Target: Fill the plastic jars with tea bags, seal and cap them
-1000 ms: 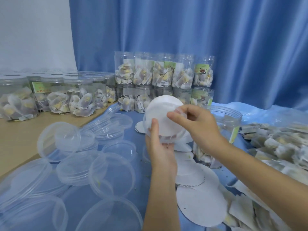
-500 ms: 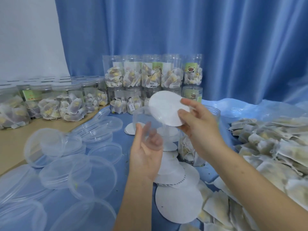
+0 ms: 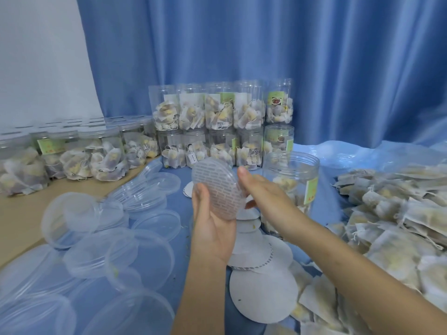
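Blue curtain (image 3: 290, 56) hangs across the back, with a strip of white wall (image 3: 36, 56) at the left, and a blue cloth (image 3: 183, 201) covers most of the work surface beside a bare tan tabletop (image 3: 19, 213). Against the curtain stand two stacked rows of filled jars (image 3: 220, 126), and more capped jars (image 3: 92, 155) run off to the left, the farthest ones cut by the frame edge.

At the centre the left hand (image 3: 212, 228) holds a clear lid (image 3: 217, 189) up on edge, thumb along its near rim and the other fingers hidden behind it. A round seal with rows of grey print shows through the lid; whether it sits fully inside cannot be told. The right hand (image 3: 263, 192) lies against the lid's far edge with its thumb straight and pointing up; its other fingers are mostly hidden behind the lid, so their grip is unclear.

Just behind the right hand stands an open jar (image 3: 290, 187), partly filled with tea bags, its lower half blocked by the wrist. Loose white seals (image 3: 263, 296) lie overlapping on the cloth under the forearms. Clear spare lids (image 3: 108, 243) are heaped at the left, blurring toward the bottom corner. A pile of tea bags (image 3: 391, 226) fills the right side and runs out of view.
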### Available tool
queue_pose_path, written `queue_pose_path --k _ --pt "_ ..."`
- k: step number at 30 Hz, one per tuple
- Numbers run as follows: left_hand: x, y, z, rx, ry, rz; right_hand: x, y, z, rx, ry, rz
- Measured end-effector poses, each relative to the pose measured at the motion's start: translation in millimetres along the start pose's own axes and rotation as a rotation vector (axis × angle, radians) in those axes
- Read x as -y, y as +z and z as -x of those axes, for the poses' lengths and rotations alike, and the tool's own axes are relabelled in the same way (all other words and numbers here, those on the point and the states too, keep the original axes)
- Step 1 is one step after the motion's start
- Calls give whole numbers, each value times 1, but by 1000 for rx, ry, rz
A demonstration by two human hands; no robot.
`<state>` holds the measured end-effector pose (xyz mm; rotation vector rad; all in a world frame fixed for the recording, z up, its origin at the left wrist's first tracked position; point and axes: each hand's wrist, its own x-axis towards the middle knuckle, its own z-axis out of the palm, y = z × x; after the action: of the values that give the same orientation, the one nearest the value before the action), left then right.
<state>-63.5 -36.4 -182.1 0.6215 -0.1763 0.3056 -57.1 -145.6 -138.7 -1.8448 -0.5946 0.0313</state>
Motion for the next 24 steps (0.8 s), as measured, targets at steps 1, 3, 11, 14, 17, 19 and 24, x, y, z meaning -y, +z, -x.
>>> queue_pose_path --k 1,3,11,14,17,19,24 --pt "0 0 1 -10 9 0 -1 1 0 13 -35 -50" --pt "1 -1 0 -38 10 -8 -4 1 1 18 -116 -174" --pt "-1 0 2 -66 -121 33 -8 -7 -1 -346 -461 482" --pt "-1 2 4 18 -168 -20 -10 -6 1 -265 -636 939" --pt "-2 4 6 125 -209 12 -9 -2 4 -193 -502 929" --pt "-2 7 8 186 -232 48 -6 -7 4 -222 -438 889" --pt "4 11 8 378 -322 50 10 -45 -4 -469 -415 1034"
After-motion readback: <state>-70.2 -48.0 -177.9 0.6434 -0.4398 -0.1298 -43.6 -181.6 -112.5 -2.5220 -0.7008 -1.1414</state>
